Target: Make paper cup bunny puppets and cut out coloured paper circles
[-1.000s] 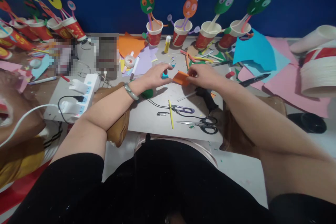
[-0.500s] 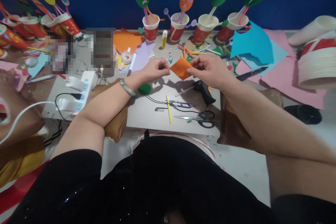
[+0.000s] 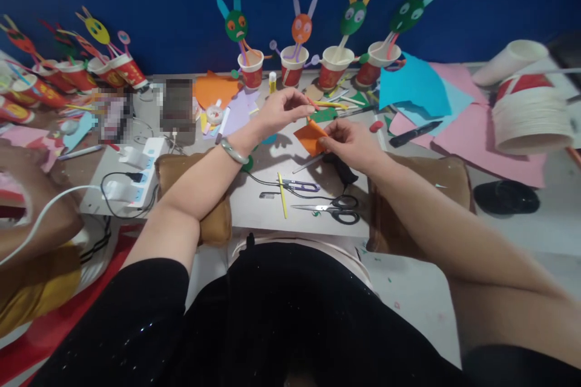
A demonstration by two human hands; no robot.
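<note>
My right hand [image 3: 351, 144] pinches a small piece of orange paper [image 3: 308, 139] between thumb and fingers. The paper's upper edge looks curled near the fingertips. My left hand [image 3: 288, 112], with a bangle at the wrist, is just above and left of the paper, thumb and fingers together. Whatever is between those fingertips is hard to make out; red and yellow paper strips [image 3: 333, 104] lie right beside them. Under my right hand is a black glue gun [image 3: 340, 169]. Nearer me lie black-handled scissors [image 3: 342, 214], purple-handled snips [image 3: 304, 186] and a yellow strip [image 3: 282, 196].
Along the blue wall stand red paper cups [image 3: 251, 72] with paper figures. A glue stick [image 3: 272, 81], blue paper [image 3: 413, 87] and pink paper [image 3: 494, 145] lie about. Stacked cups [image 3: 531, 118] are at right, a power strip [image 3: 152, 172] at left. Another person's arm [image 3: 40, 199] rests far left.
My left hand has moved away from the orange paper, up to the strips behind it. My right hand still holds the paper, now tilted and curled. The camera view has shifted slightly.
</note>
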